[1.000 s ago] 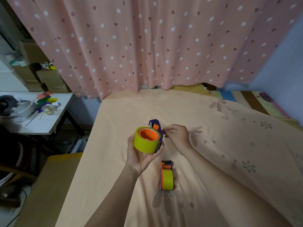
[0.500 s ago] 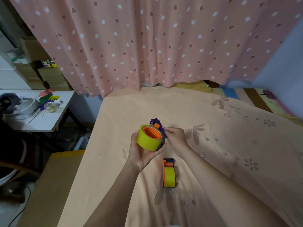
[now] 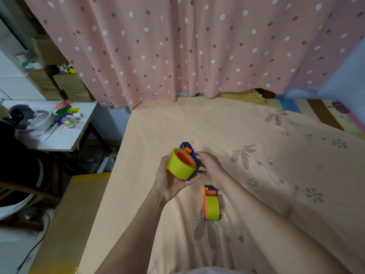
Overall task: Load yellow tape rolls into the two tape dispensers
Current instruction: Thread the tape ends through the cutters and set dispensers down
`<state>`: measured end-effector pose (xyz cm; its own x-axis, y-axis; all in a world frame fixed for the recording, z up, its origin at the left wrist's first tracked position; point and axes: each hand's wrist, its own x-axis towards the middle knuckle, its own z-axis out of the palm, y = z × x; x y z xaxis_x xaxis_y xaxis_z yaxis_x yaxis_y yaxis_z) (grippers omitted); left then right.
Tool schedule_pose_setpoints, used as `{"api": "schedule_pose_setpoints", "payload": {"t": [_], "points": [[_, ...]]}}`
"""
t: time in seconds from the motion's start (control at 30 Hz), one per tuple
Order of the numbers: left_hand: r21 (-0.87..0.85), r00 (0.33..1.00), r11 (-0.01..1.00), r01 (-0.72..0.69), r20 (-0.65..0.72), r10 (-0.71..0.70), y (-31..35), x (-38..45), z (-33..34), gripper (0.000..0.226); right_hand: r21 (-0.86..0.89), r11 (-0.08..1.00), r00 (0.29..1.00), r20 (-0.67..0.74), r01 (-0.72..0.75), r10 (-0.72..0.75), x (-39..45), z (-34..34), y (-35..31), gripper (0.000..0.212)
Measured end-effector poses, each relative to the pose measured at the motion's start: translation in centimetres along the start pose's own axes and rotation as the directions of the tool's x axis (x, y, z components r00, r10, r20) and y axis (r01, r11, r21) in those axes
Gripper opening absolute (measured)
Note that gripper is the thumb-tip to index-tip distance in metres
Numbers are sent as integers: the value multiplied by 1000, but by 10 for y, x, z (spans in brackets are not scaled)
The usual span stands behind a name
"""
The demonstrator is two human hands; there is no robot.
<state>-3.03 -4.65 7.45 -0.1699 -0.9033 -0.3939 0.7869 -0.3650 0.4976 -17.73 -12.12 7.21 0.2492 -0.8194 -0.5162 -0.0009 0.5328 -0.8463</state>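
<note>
Cradling yellow tape roll (image 3: pixel 181 166) on purple dispenser (image 3: pixel 194 155) in left hand (image 3: pixel 173 180); right hand (image 3: pixel 210 165) pinching dispenser's far side. Probably light, stiff, smooth-sided: best gripped across roll's rim. Second loaded dispenser (image 3: pixel 211 204) lying near bed's (image 3: pixel 256 194) front edge.

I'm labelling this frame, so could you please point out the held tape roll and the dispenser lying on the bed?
held tape roll (image 3: pixel 180 169), head view, yellow outer band.
lying dispenser (image 3: pixel 213 208), head view, its loaded yellow roll.

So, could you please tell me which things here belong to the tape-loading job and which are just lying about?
Job:
- left hand
- right hand
- held yellow roll
- purple dispenser
- loaded dispenser

Lying about:
- glass jar
- puzzle cube
- cardboard boxes
</note>
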Motion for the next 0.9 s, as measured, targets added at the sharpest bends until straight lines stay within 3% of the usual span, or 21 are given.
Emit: {"api": "schedule_pose_setpoints", "payload": {"t": [0.3, 0.47, 0.63, 0.77, 0.9], "points": [[113, 998, 992, 62, 17, -65, 2, 1, -12, 48, -106, 986, 992, 20, -125, 128, 2, 21, 15, 59], [191, 988, 970, 151, -40, -146, -2, 2, -28, 58, -30, 988, 984, 89, -152, 154, -6, 22, 35, 30], [362, 959, 891, 275, -167, -228, -16, 1, -46, 74, 67, 968, 968, -39, -244, 247, -11, 29, 62, 22], [465, 918, 800, 379, -296, -264, -29, 1, -63, 52, 113, 928, 915, -162, -355, 370, -8, 37, 90, 27], [547, 871, 684, 482, -380, -310, -42, 1, -74, 37, 181, 893, 881, -172, -412, 441, -11, 39, 111, 35]]}}
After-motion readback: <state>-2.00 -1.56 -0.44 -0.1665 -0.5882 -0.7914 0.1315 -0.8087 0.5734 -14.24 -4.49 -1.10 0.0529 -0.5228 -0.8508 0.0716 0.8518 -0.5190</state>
